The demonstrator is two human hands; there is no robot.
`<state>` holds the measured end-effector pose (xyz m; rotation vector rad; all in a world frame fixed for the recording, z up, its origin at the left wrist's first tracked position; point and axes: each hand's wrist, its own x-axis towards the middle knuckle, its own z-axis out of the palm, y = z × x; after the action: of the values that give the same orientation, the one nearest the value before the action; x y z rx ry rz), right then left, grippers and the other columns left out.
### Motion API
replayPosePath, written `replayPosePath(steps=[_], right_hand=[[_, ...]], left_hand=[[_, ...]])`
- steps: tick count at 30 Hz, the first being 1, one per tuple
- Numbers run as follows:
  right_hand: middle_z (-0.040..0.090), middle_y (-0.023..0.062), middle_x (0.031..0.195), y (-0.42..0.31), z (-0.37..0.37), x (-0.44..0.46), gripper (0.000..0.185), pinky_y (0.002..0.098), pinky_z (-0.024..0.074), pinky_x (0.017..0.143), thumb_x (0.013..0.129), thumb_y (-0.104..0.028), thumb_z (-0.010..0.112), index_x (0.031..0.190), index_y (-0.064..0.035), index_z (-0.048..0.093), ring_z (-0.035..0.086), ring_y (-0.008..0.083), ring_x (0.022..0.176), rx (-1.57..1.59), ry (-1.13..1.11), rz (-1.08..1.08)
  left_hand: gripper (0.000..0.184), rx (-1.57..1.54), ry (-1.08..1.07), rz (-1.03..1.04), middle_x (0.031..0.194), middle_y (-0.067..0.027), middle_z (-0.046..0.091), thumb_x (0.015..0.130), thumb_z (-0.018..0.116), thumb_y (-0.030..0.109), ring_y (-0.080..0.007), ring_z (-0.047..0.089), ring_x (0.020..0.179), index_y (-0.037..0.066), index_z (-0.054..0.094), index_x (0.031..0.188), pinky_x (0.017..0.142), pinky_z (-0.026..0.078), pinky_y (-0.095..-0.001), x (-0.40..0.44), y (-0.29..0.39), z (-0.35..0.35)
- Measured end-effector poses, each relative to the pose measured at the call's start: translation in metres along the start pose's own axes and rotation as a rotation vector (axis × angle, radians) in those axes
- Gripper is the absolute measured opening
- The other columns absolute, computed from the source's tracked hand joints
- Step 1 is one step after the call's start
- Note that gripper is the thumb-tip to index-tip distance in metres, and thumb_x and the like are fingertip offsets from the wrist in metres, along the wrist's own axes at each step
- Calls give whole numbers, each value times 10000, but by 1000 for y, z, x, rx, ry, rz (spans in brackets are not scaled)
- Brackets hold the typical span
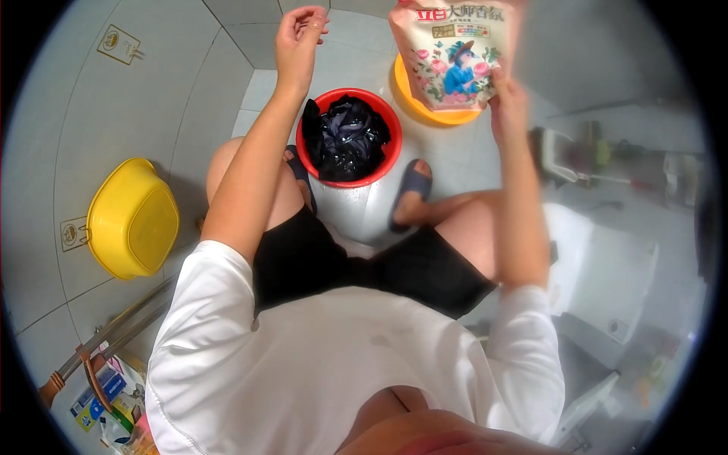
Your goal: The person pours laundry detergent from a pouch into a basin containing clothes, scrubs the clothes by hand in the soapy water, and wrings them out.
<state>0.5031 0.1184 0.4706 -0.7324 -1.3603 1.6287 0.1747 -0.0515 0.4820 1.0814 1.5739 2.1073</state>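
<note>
My right hand point(508, 102) grips the lower right edge of a pink and cream laundry detergent bag point(455, 64), printed with flowers and a figure in blue. The bag is held up over an orange-yellow basin point(409, 95) and hides most of it. My left hand point(302, 29) is raised at the top, its fingers curled together; whatever they hold, if anything, cannot be made out. Between my feet and below the hands stands a red basin point(396, 136) with wet dark clothes point(349, 136) in it. Neither hand touches the clothes.
A yellow basin point(144, 220) hangs from a hook on the left tiled wall. Boxes and packets point(110, 398) sit by a metal rail at lower left. To the right are a blurred white fixture point(599, 265) and a white-framed item point(561, 155). My sandalled foot point(412, 193) is beside the red basin.
</note>
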Motion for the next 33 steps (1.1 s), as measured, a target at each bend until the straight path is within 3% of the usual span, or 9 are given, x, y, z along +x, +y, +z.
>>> replayPosePath(steps=[8, 14, 19, 24, 25, 26, 29, 32, 33], right_hand=[[719, 26, 971, 17, 10, -1, 402, 205, 419, 562, 977, -285, 749, 1226, 29, 714, 599, 55, 734, -14, -17, 67], [714, 1, 927, 23, 30, -7, 377, 190, 339, 535, 964, -322, 763, 1165, -4, 749, 521, 28, 652, -22, -152, 230], [718, 6, 883, 9, 25, -1, 373, 218, 421, 596, 944, -357, 779, 1084, -11, 779, 565, 58, 711, -492, -287, 274], [740, 18, 907, 31, 3, 21, 289, 271, 490, 741, 936, -261, 765, 1084, -14, 774, 599, 117, 776, -898, -303, -62], [754, 44, 1004, 30, -1, 25, 248, 269, 488, 795, 957, -108, 627, 1170, -39, 733, 596, 119, 831, -784, -293, -101], [754, 44, 1004, 28, -4, 27, 248, 269, 488, 795, 957, -108, 627, 1170, -39, 733, 596, 119, 831, -791, -295, -94], [708, 78, 1222, -6, 29, 21, 538, 255, 449, 919, 889, 28, 401, 1394, -64, 561, 573, 117, 1010, -377, -305, -238], [672, 89, 1304, -17, 68, 3, 500, 265, 444, 957, 929, 2, 410, 1407, -64, 538, 577, 136, 1007, -501, -363, -513], [618, 130, 1380, -19, 76, -2, 430, 320, 465, 1024, 1009, -18, 496, 1438, -38, 483, 595, 181, 1130, -532, -440, -510]], left_hand=[[460, -229, -240, 15, 1275, -102, 686, 952, 764, 193, -163, 641, 1131, 21, 589, 1340, 989, 489, -319, -24, 0, 40], [369, -312, -101, -253, 1041, -99, 753, 853, 873, 186, -153, 708, 963, -17, 709, 1114, 892, 545, -290, -42, 4, 52], [258, -321, -45, -240, 915, -91, 770, 835, 881, 157, -156, 734, 851, -14, 756, 983, 775, 577, -284, -47, 16, 52], [193, 153, -222, -99, 773, -70, 768, 796, 896, 143, -100, 703, 719, 25, 805, 919, 656, 565, -297, -62, 13, 58], [225, 158, -220, -62, 794, -87, 777, 790, 893, 178, -107, 697, 681, 66, 816, 970, 639, 548, -296, -64, 10, 60], [225, 151, -218, -70, 794, -87, 777, 790, 893, 178, -107, 697, 681, 66, 816, 970, 639, 548, -296, -64, 7, 58], [230, 437, -326, -114, 814, -68, 780, 877, 813, 203, -69, 666, 706, 41, 799, 1041, 680, 540, -261, -61, 13, 52], [229, 543, -396, -137, 825, -89, 783, 872, 815, 225, -83, 664, 685, 67, 807, 1037, 672, 536, -269, -64, 17, 50], [229, 543, -395, -142, 825, -89, 783, 872, 815, 225, -83, 664, 685, 67, 807, 1037, 672, 536, -269, -65, 15, 50]])
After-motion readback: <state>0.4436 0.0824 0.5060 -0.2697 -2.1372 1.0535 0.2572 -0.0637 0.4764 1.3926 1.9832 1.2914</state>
